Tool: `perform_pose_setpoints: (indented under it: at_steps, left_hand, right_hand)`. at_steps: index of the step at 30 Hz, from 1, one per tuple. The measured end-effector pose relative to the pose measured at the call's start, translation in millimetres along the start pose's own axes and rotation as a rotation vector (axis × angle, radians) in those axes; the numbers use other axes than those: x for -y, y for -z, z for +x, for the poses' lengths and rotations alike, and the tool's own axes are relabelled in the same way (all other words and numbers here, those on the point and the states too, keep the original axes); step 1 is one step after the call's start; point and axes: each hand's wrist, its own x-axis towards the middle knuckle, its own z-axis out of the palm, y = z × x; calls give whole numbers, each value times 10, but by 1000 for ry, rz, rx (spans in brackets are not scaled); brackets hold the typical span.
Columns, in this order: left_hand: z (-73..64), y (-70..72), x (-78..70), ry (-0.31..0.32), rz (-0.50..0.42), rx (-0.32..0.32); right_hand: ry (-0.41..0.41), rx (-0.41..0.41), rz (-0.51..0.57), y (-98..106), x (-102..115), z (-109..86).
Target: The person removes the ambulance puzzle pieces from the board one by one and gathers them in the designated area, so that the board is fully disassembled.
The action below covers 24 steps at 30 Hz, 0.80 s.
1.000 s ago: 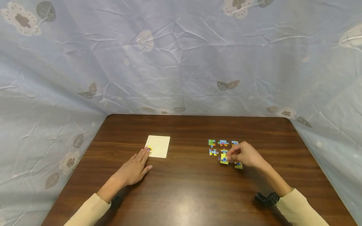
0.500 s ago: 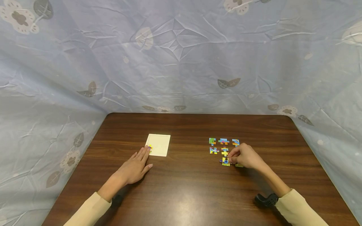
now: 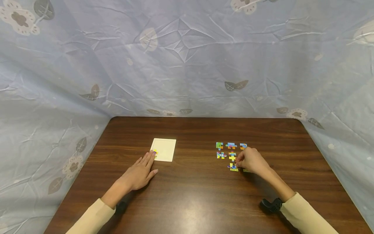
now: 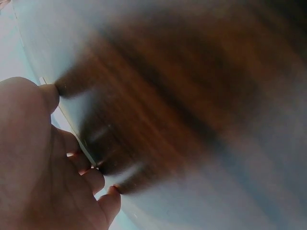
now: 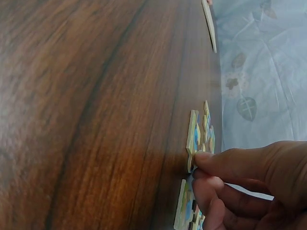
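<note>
My left hand point(image 3: 135, 177) lies with outstretched fingers at the lower left edge of a cream puzzle board point(image 3: 166, 149). A small yellow and purple jigsaw piece point(image 3: 155, 152) sits in the board's lower left corner, partly covered by the fingertips. Over on the right, my right hand point(image 3: 253, 161) pinches the tab of a yellow-green jigsaw piece point(image 3: 233, 167) with a blue round mark. In the right wrist view, thumb and forefinger meet at the edge of this jigsaw piece point(image 5: 191, 132), which is at table level. The hand partly hides another yellow-green jigsaw piece point(image 3: 246, 170).
More loose jigsaw pieces lie in rows beyond the right hand: a green one point(image 3: 219, 145), blue ones point(image 3: 231, 145) point(image 3: 243, 146), and two yellow-blue ones point(image 3: 221, 155) point(image 3: 232, 156). Brown wood tabletop point(image 3: 190, 188) separates them from the board. A patterned curtain point(image 3: 184, 81) surrounds the table.
The right hand has brought its jigsaw piece slightly toward the body, off the middle piece it overlapped, which now shows fully. The left hand stays in place.
</note>
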Motion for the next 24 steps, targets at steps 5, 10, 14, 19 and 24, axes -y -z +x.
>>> perform_pose_setpoints:
  at_steps: [5, 10, 14, 19, 24]
  left_hand:
    - [0, 18, -2, 0, 5, 3]
    - [1, 19, -4, 2, 4, 5]
    - [1, 5, 1, -1, 6, 7]
    - [1, 0, 5, 1, 2, 7]
    - [-5, -1, 10, 4, -11, 5]
  right_hand:
    - [-7, 2, -2, -4, 15, 3]
    - [-11, 2, -4, -4, 22, 2]
    - [-2, 4, 0, 10, 23, -4]
    - [27, 19, 27, 66, 17, -6]
    - [51, -6, 55, 239, 99, 49]
